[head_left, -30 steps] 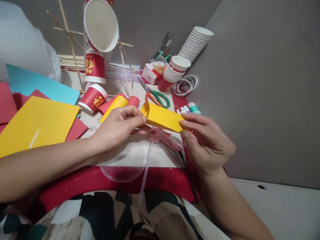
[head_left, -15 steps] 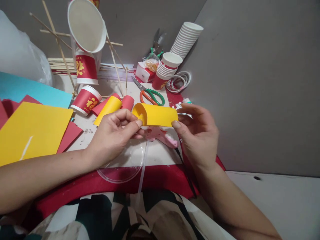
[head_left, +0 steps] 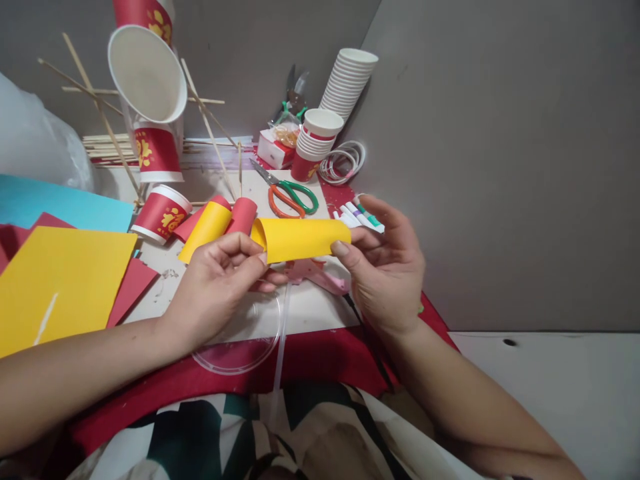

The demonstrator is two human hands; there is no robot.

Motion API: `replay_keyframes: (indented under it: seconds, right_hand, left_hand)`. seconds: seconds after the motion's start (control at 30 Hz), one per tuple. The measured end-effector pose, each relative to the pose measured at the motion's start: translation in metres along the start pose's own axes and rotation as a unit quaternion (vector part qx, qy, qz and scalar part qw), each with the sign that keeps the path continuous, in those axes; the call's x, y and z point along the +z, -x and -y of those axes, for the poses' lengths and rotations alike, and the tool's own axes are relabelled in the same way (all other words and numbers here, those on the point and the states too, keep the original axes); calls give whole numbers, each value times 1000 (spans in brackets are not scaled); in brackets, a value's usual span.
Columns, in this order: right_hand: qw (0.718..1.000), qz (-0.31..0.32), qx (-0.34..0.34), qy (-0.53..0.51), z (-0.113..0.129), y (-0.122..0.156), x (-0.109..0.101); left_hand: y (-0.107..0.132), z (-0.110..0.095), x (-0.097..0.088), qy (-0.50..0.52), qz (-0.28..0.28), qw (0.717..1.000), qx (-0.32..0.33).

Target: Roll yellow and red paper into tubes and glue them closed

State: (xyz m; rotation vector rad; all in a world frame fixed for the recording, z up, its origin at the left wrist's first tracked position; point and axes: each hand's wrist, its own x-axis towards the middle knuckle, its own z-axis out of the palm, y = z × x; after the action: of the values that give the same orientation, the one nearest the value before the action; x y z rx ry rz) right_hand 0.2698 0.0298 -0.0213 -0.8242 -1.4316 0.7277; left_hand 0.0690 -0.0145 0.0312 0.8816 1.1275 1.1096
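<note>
A yellow paper tube (head_left: 303, 240) is held level between my two hands above the work surface. My left hand (head_left: 220, 283) pinches the lower edge of its open left end. At the other end, my right hand (head_left: 387, 267) grips the rim between thumb and fingers. Beneath the tube lies a pink glue gun (head_left: 323, 277), partly hidden, with a clear glue stick (head_left: 283, 333) running toward me. Just behind my left hand are another yellow paper roll (head_left: 205, 230) and a red paper roll (head_left: 243, 215).
Scissors (head_left: 290, 193) lie behind the tube. Stacked paper cups (head_left: 317, 143), markers (head_left: 357, 215) and a coiled cable (head_left: 345, 163) stand at the back right. To the left are coloured paper sheets (head_left: 65, 280), a tipped paper cup (head_left: 163, 213) and a frame of wooden sticks (head_left: 103, 120).
The tube's open left end has turned away and its rim looks narrower and more flattened. Both hands keep hold of it. The whole view has shifted slightly.
</note>
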Motion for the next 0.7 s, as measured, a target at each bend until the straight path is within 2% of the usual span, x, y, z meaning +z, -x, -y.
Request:
replay_keyframes:
  seconds: [0.17, 0.33, 0.43, 0.57, 0.7]
  right_hand:
    - [999, -29, -33, -6, 3, 0, 4]
    - [1000, -24, -19, 0, 4, 1, 5]
    - [999, -28, -15, -11, 6, 1, 6]
    - [999, -41, 19, -28, 9, 2, 7]
    - [989, -7, 101, -108, 11, -4, 1]
  left_hand:
    - [5, 0, -1, -50, 34, 998, 27]
    - [6, 0, -5, -117, 61, 989, 67]
    - [5, 0, -7, -185, 52, 975, 108]
    - [1, 0, -8, -223, 31, 961, 162]
    - [-3, 4, -10, -221, 27, 947, 231]
